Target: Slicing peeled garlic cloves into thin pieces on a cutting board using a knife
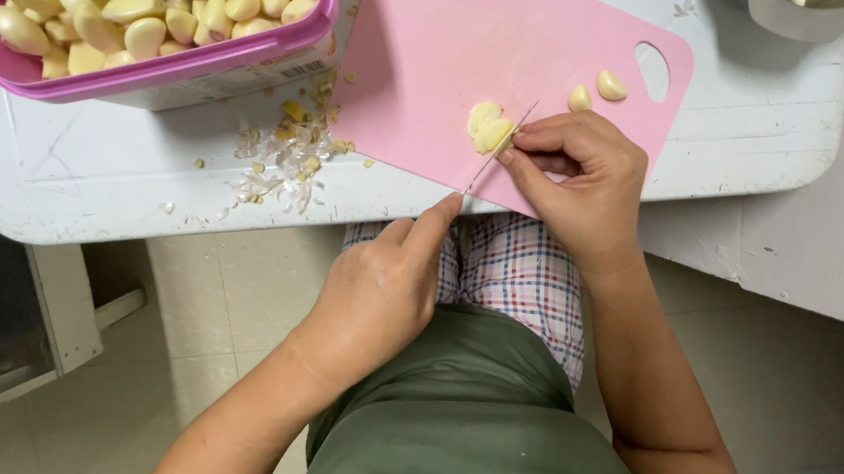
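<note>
Pale yellow garlic cloves (491, 127) lie on a pink cutting board (436, 58); the tub (256, 48) is magenta-rimmed, the tabletop (107, 162) white, the trousers (520, 270) checked red, blue and white.

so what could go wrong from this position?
1. The right hand pins the garlic pieces with fingertips right against the knife blade; a slip could nick them.
2. The left hand guides the blade with an extended index finger, so control looks light.
3. The pink cutting board overhangs the white table edge and might shift.
</note>
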